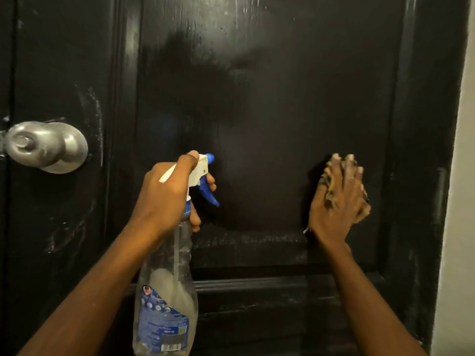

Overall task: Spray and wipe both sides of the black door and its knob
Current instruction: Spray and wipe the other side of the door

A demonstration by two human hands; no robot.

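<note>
The black door (pixel 270 98) fills the view, shut or nearly so, its recessed panel dulled by a wet haze and pale smears. The round metal knob (pixel 46 146) sits at its left edge, streaked with residue.

Against the lower right of the panel, the right hand (pixel 336 201) presses a crumpled cloth (pixel 365 206) flat to the door. Its fingers (pixel 349 170) are straight and spread, and the cloth bulges between them.

Left of it, apart from the door, the left hand (pixel 167 196) grips the neck of a clear spray bottle (pixel 167 291). Its fingers (pixel 210 181) are curled round the neck, one by the blue trigger (pixel 209 194), with the nozzle facing the panel.

A pale wall (pixel 460 201) borders the door on the right.
</note>
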